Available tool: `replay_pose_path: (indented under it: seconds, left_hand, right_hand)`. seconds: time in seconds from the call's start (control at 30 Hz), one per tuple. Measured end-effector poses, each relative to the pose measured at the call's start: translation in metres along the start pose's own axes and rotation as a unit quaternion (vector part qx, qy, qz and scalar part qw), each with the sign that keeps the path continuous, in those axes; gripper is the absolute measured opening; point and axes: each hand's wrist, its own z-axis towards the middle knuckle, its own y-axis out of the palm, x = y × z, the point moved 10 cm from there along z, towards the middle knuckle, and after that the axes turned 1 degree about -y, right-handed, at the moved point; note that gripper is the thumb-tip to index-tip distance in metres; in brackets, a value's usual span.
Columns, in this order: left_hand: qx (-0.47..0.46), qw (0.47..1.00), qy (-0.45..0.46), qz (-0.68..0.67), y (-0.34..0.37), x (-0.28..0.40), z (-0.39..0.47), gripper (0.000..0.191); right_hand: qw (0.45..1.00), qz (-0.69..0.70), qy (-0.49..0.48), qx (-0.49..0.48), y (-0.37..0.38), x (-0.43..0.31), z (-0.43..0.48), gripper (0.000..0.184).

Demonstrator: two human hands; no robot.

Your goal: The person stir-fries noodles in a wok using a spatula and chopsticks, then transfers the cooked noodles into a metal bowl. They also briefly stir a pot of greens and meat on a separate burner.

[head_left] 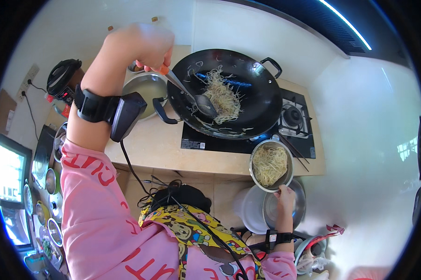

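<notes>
My left hand [140, 47] grips the orange end of a metal wok spatula [182, 85]. The spatula's blade rests against shredded, sprout-like food [222, 96] in a large black wok [259, 105]. Pinched by its rim in my right hand [285, 200] is a metal bowl [292, 164], tilted by the counter's front edge. Pale yellow, thin strands like bean sprouts [269, 164] fill the bowl. The wok sits over the left part of a black gas hob [210, 144].
A metal basin of cloudy liquid [145, 91] stands left of the wok, under my left forearm. Chopsticks [296, 150] lie beside the bare right burner [293, 117]. A black electric cooker [65, 78] stands at left. Below the counter are a metal basin [299, 206] and a white bucket [247, 210].
</notes>
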Motion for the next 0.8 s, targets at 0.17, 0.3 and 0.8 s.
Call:
replay_pose_path:
  seconds: [0.17,0.3,0.8]
  left_hand:
    - [0.033,0.994,-0.035,0.100,-0.024,0.021,-0.036,0.020]
    - [-0.016,0.990,-0.065,0.126,-0.035,0.045,-0.041,0.015]
    - [0.089,0.961,0.012,0.262,-0.040,0.130,-0.006,0.012]
  right_hand:
    - [0.999,-0.010,-0.027,-0.029,0.003,-0.016,-0.001,0.015]
    - [0.996,-0.038,-0.043,-0.066,0.005,-0.026,0.005,0.017]
    - [0.995,0.001,-0.038,-0.087,-0.020,-0.010,0.024,0.016]
